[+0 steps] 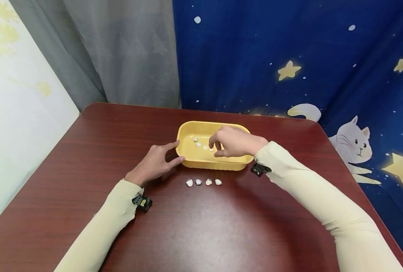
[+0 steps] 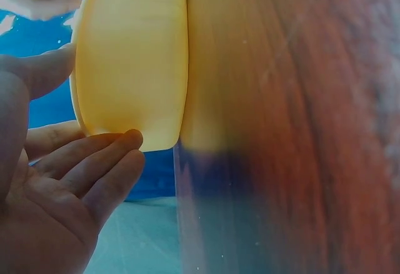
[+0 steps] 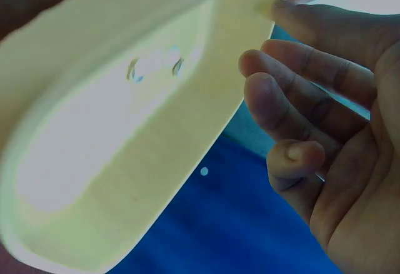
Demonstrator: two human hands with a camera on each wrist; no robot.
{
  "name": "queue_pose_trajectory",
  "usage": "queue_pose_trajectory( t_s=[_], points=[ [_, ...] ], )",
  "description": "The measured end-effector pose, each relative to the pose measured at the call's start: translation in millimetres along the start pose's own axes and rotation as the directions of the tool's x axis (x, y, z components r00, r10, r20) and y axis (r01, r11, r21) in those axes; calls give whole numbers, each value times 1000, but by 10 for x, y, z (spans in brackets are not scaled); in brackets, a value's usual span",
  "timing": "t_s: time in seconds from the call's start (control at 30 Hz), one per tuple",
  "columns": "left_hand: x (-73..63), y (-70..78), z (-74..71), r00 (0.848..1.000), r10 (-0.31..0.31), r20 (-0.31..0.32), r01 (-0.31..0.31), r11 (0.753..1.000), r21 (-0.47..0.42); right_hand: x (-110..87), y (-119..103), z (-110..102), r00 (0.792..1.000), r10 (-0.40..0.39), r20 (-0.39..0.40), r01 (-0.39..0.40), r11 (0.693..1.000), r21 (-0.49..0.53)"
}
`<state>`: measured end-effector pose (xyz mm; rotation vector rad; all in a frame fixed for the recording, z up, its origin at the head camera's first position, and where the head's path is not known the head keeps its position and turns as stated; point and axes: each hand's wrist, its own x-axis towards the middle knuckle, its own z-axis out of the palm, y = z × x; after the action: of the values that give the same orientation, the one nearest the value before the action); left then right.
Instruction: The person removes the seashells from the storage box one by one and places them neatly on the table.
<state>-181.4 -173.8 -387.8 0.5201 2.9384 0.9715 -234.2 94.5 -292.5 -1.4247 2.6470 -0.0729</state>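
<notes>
A yellow plastic bin [image 1: 218, 165] stands on the table with several small seashells [image 1: 198, 144] lying in a slanting line on its floor. In front of it, several more shells [image 1: 209, 182] form a row on the wood. My left hand [image 1: 155, 162] touches the bin's left end, thumb and fingers spread along the outside. My right hand [image 1: 233, 141] reaches over the bin, fingers bent downward and thumb apart from them. Its fingertips are right at the rightmost shell [image 1: 211, 150] inside. In the right wrist view, nothing shows between the loosely bent fingers [image 3: 269, 99].
The dark red wooden table [image 1: 242, 226] has rounded back corners. Behind it hang a grey curtain [image 1: 130, 56] and a blue curtain [image 1: 235, 56] with stars and a cat. A pale wall [image 1: 25, 94] runs along the left. Each wrist wears a small black camera [image 1: 143, 203].
</notes>
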Motion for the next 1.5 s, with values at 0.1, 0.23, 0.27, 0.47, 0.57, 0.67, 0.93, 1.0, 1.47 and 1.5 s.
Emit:
queue_pose_trajectory(
  t_s=[0.1,0.23,0.27,0.47,0.57,0.67,0.93,1.0,1.47,1.5],
  points=[
    [8,-3,-6,1000,3,6,-3,1000,-1,130,58,-33,999,25,25,-25,1000,15],
    [13,0,-12,1000,-2,10,2,1000,1,327,129,-51,998,45,43,-45,999,11],
    [13,2,-14,1000,-5,13,5,1000,1,378,144,-52,998,48,48,-48,999,6],
    [23,16,-43,1000,-19,25,19,1000,2,669,227,19,993,84,84,-81,996,-32],
    [28,22,-69,999,-25,24,25,1000,0,796,260,106,991,95,99,-92,995,-39],
    [36,27,-91,999,-38,28,38,999,-7,897,291,206,987,118,111,-115,993,-36],
    [53,22,-111,999,-36,21,36,999,-9,1082,377,431,979,187,78,-186,982,-10],
    [55,25,-111,999,-28,18,28,1000,-12,1104,382,472,975,212,70,-213,977,-1],
    [64,41,-124,999,-30,22,30,999,-27,1228,363,593,956,294,4,-293,954,-70],
    [65,41,-125,999,-30,24,31,999,-30,1236,362,602,956,294,4,-292,953,-75]
  ],
)
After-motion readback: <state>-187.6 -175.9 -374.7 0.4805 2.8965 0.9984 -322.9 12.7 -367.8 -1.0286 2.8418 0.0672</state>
